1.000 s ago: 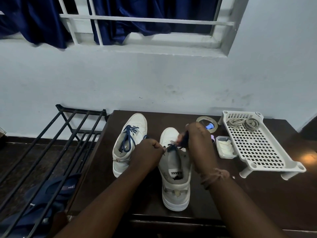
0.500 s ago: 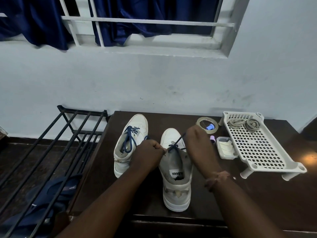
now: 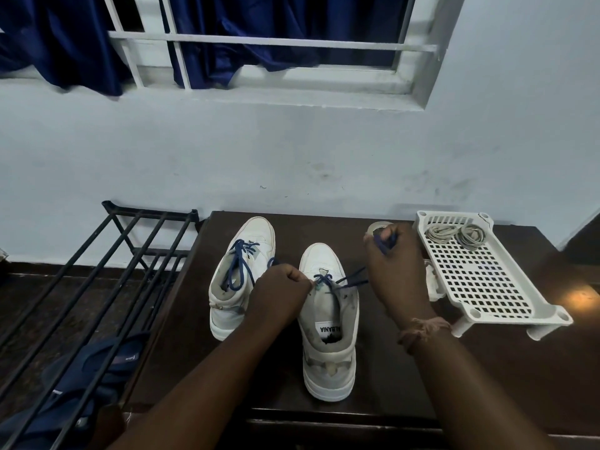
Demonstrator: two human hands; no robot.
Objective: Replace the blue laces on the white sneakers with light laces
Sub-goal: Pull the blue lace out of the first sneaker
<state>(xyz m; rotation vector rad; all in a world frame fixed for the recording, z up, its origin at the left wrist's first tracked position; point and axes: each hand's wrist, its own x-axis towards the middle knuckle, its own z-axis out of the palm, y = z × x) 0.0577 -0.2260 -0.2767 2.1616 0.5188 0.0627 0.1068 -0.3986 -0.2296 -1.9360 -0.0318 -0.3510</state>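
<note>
Right hand [image 3: 394, 264] pinched the blue lace [image 3: 352, 278] taut, beyond-right of the right sneaker [image 3: 329, 323], drawing it out (judged) while curled left hand [image 3: 279, 295] gripped that sneaker's collar, steadying it.

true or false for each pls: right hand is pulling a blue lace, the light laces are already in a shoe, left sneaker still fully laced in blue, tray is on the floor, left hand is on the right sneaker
1. The right hand pinches the blue lace of the right sneaker. True.
2. The light laces are threaded in a shoe. False: they lie coiled in the white tray.
3. The left sneaker carries a blue lace. True.
4. The tray sits on the floor. False: it stands on the dark table.
5. The left hand rests at the right sneaker's eyelets. True.
</note>
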